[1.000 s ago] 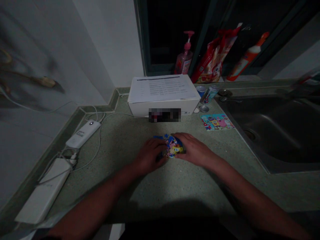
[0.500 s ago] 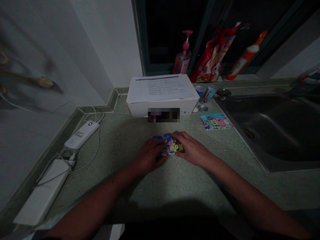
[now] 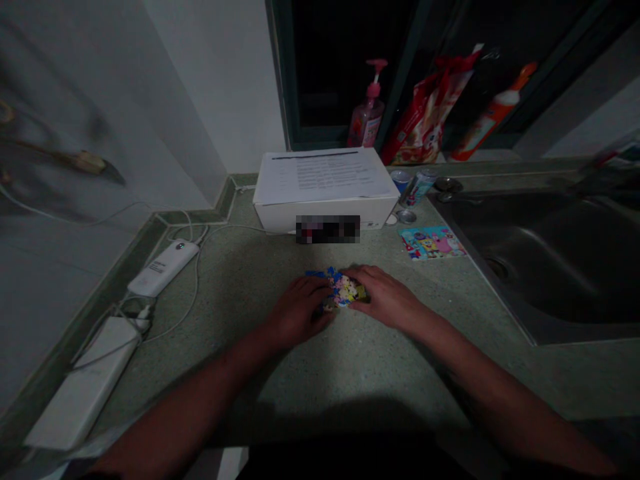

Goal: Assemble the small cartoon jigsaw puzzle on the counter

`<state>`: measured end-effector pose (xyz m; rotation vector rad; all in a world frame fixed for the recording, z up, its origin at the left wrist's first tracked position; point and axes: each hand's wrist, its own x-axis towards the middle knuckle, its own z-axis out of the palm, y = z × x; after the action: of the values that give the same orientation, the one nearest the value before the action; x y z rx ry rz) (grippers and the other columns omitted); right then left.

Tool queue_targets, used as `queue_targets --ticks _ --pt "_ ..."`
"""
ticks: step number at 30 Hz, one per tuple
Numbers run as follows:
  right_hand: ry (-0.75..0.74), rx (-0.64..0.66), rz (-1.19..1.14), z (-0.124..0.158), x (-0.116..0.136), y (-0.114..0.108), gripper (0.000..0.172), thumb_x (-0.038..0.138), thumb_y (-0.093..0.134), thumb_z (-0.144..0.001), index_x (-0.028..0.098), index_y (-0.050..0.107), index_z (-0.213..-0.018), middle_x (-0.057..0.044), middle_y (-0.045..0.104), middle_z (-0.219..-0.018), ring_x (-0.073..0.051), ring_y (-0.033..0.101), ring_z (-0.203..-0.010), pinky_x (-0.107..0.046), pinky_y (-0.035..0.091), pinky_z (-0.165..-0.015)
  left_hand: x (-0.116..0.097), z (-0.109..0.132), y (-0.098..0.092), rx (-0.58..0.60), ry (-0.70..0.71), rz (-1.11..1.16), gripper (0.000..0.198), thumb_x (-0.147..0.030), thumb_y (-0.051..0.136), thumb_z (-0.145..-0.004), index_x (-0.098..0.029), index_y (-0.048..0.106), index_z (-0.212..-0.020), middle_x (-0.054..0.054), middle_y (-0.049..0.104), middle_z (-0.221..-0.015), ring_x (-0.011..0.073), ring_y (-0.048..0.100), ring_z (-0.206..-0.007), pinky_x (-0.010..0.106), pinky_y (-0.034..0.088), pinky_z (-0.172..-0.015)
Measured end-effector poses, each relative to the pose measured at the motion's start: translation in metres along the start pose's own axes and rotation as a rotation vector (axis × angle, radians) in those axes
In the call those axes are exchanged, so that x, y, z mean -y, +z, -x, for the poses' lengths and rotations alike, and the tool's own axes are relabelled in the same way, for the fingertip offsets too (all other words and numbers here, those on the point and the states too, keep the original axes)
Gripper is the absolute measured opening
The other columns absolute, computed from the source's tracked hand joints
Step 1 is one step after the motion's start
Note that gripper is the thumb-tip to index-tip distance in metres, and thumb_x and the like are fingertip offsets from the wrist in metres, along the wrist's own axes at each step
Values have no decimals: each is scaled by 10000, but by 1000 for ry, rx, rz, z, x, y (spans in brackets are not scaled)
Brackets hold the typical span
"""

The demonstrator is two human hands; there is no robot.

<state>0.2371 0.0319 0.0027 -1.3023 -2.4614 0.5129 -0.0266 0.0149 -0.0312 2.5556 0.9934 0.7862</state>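
Observation:
A small heap of colourful jigsaw puzzle pieces [image 3: 344, 291], blue, pink, yellow and white, lies on the counter between my hands. My left hand [image 3: 301, 308] curls round the left side of the heap, its fingers bent over the pieces and its thumb low at the near side. From the right, my right hand [image 3: 383, 293] cups the heap with fingers along the far edge and thumb at the near edge. The pieces under my fingers are partly hidden. Further right lies a bright cartoon picture card [image 3: 433, 243], touched by neither hand.
A white box [image 3: 325, 190] with a printed sheet on top stands behind the heap. Cans [image 3: 419, 188] and a round lid [image 3: 406, 216] sit beside it. The sink [image 3: 550, 260] is at right. White power banks [image 3: 163, 267] with cables lie left.
The pieces between my hands have shifted and turned, with more pale and yellow faces jumbled in the middle. My hands stay in nearly the same place, pressed in from both sides.

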Motion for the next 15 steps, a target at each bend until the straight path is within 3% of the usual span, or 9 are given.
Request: queue_targets --ticks 8,12,15 --pt "1 6 -3 0 4 -7 496 196 749 -889 260 669 -1375 -112 732 -1276 -320 688 -1223 -497 575 -1057 -1 -1 -1 4 -3 -9 498 -290 776 -905 -203 625 -1372 149 687 -1394 338 640 -1283 591 505 -1113" --pt "150 -54 -57 0 0 -14 393 189 617 -963 247 718 -1339 -112 771 -1280 -311 742 -1156 -489 589 -1023 -4 -2 -4 28 27 -40 417 -284 737 -934 -191 652 -1331 146 696 -1381 335 636 -1297 585 503 -1124" --pt "284 -57 -90 2 -6 -15 372 210 578 -975 262 755 -1297 -90 830 -1121 -292 796 -968 -437 619 -895 -5 -1 -3 70 94 -74 366 -274 704 -956 -217 665 -1316 124 691 -1421 329 627 -1333 599 473 -1164"
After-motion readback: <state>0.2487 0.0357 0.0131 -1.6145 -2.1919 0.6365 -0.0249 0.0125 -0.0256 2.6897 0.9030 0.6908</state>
